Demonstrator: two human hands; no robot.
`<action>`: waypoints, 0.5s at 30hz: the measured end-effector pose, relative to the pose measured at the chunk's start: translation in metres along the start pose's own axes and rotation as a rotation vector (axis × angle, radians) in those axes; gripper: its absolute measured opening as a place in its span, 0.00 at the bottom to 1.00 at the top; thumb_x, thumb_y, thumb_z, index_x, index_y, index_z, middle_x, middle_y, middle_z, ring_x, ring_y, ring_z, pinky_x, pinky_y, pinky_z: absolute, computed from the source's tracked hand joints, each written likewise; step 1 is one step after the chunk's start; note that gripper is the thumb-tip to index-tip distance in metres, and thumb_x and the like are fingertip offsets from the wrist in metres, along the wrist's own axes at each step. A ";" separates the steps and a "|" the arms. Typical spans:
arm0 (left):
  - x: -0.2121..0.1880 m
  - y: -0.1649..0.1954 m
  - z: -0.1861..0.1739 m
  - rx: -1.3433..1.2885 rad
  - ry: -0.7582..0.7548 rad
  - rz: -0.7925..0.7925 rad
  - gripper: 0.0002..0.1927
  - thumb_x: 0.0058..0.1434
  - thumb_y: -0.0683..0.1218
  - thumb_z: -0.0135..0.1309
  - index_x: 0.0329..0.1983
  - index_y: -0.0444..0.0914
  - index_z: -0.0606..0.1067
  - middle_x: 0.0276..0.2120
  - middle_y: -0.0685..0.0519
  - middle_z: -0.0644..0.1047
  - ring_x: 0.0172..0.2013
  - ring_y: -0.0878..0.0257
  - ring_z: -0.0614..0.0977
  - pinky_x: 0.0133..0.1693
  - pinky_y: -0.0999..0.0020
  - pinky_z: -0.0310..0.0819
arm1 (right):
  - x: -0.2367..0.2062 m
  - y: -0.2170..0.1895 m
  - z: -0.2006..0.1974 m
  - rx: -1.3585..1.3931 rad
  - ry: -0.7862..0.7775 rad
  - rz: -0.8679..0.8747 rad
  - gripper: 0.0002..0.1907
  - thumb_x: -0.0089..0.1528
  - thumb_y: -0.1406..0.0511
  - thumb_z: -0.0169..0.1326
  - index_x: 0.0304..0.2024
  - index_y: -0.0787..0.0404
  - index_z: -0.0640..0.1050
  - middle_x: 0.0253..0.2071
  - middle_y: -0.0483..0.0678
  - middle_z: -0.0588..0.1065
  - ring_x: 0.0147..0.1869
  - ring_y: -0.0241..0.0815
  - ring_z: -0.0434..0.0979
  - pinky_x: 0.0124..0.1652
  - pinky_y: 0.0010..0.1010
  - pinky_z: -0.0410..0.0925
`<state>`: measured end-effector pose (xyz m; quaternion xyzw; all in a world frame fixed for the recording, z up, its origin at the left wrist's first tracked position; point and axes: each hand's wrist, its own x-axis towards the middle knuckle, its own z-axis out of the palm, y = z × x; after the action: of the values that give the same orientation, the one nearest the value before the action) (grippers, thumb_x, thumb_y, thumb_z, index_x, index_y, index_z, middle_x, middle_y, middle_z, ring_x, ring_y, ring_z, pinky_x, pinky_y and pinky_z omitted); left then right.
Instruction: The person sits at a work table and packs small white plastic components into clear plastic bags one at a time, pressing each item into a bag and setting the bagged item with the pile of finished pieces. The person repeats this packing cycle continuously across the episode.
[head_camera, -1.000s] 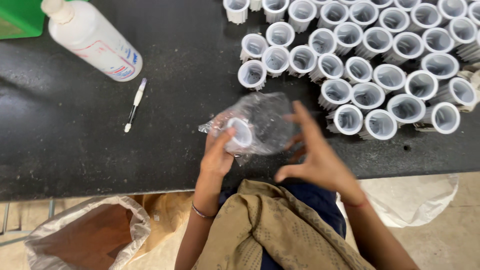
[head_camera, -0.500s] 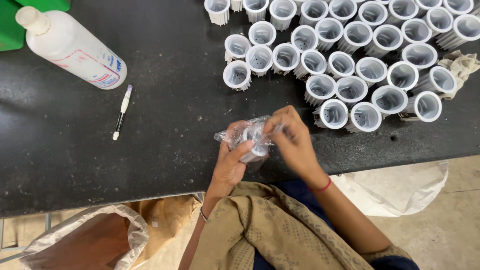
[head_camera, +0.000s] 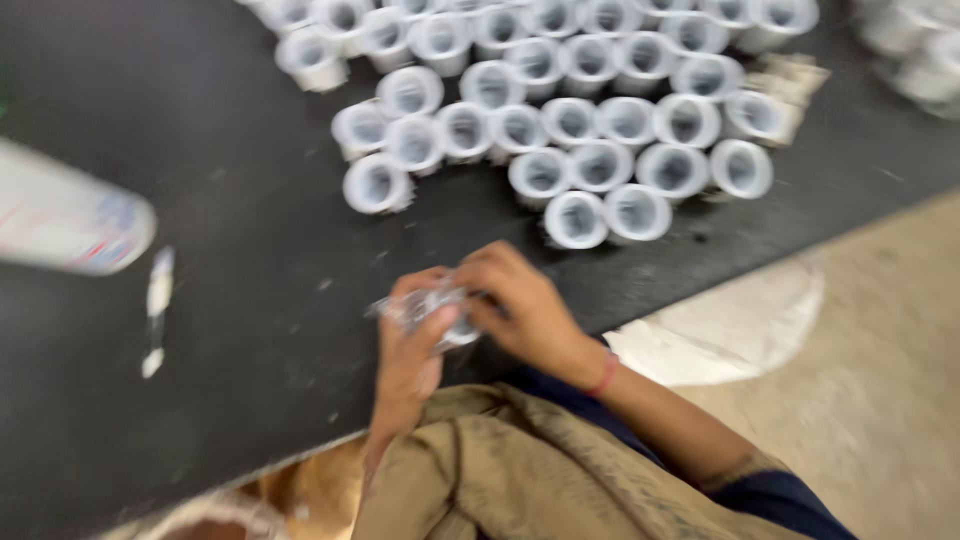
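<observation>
Both hands, the left hand (head_camera: 415, 345) and right hand (head_camera: 525, 305), curl shut around a small cup in crinkly clear wrap (head_camera: 432, 310), held just above the black table's (head_camera: 250, 330) edge, near the cups (head_camera: 560, 120).

A black table (head_camera: 200, 330) is filling most of the view; a beige floor (head_camera: 880, 380) is showing beyond it.

You see an evenly lit but motion-blurred view, the matte black tabletop (head_camera: 220, 250) showing no glare.
</observation>
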<state>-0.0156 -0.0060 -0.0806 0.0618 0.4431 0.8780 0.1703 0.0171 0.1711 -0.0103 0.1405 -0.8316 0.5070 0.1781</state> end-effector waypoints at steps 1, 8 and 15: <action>0.000 0.000 0.002 0.006 -0.009 -0.012 0.21 0.57 0.39 0.62 0.52 0.34 0.71 0.55 0.46 0.73 0.54 0.58 0.78 0.55 0.62 0.74 | -0.002 0.001 -0.001 0.015 -0.018 -0.011 0.17 0.59 0.75 0.60 0.49 0.58 0.77 0.49 0.49 0.75 0.50 0.50 0.80 0.44 0.32 0.74; -0.001 0.022 0.037 0.030 0.113 0.034 0.36 0.69 0.64 0.53 0.68 0.37 0.61 0.59 0.46 0.70 0.60 0.51 0.74 0.61 0.56 0.70 | -0.017 -0.012 -0.008 -0.107 -0.126 -0.100 0.17 0.61 0.64 0.62 0.53 0.57 0.78 0.55 0.49 0.76 0.64 0.52 0.72 0.61 0.44 0.61; 0.006 0.028 0.095 -0.069 -0.028 -0.064 0.45 0.66 0.72 0.41 0.75 0.37 0.55 0.67 0.40 0.64 0.65 0.43 0.71 0.63 0.49 0.65 | -0.022 -0.010 -0.047 -0.163 -0.080 -0.056 0.16 0.61 0.62 0.64 0.50 0.53 0.78 0.53 0.44 0.78 0.64 0.47 0.74 0.63 0.43 0.60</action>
<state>-0.0035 0.0533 -0.0015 0.0539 0.4119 0.8859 0.2064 0.0485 0.2094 0.0075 0.1687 -0.8722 0.4266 0.1697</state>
